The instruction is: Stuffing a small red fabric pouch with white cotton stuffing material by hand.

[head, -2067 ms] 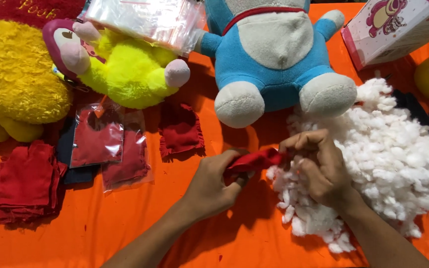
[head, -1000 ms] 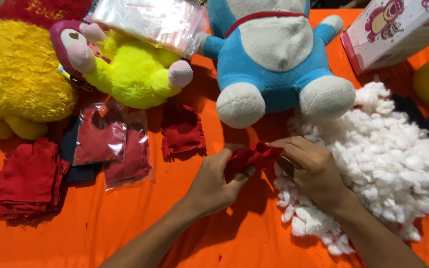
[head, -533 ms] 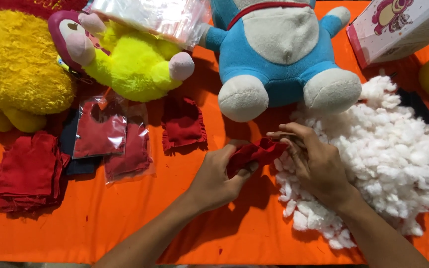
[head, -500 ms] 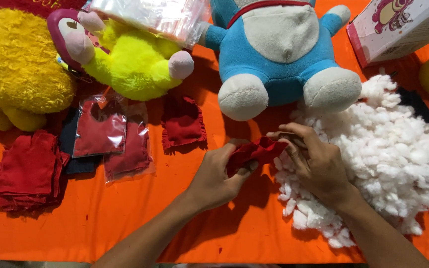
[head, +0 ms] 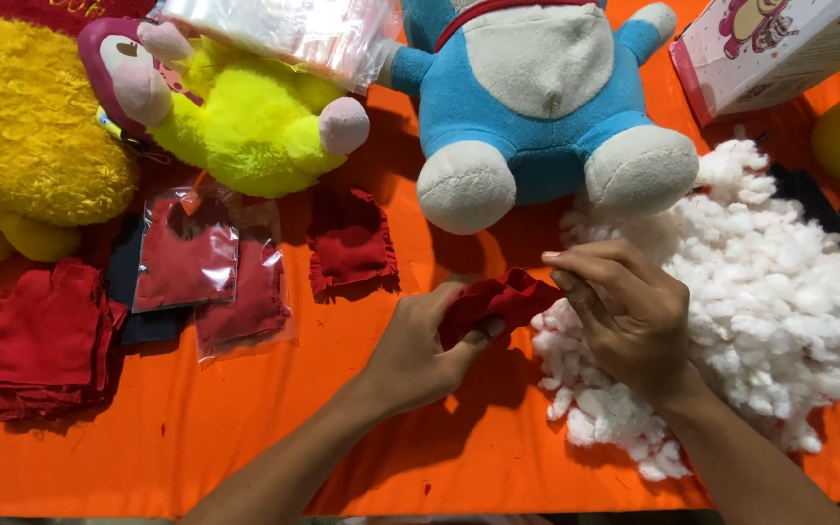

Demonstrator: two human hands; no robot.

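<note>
Head view: your hands meet over the orange cloth [head: 245, 447].
Left hand [head: 420, 345]: clenched around the red fabric pouch [head: 493, 299].
Right hand [head: 624, 316]: fingertips pinching the pouch's edge, beside the white stuffing [head: 780, 292].

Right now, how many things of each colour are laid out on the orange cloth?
Red: 5 - cloth in the left hand and right hand, loose piece, two bagged pieces, stack
Yellow: 2 - plush, plush
Blue: 1 - plush
White: 1 - stuffing
Total: 9
</note>
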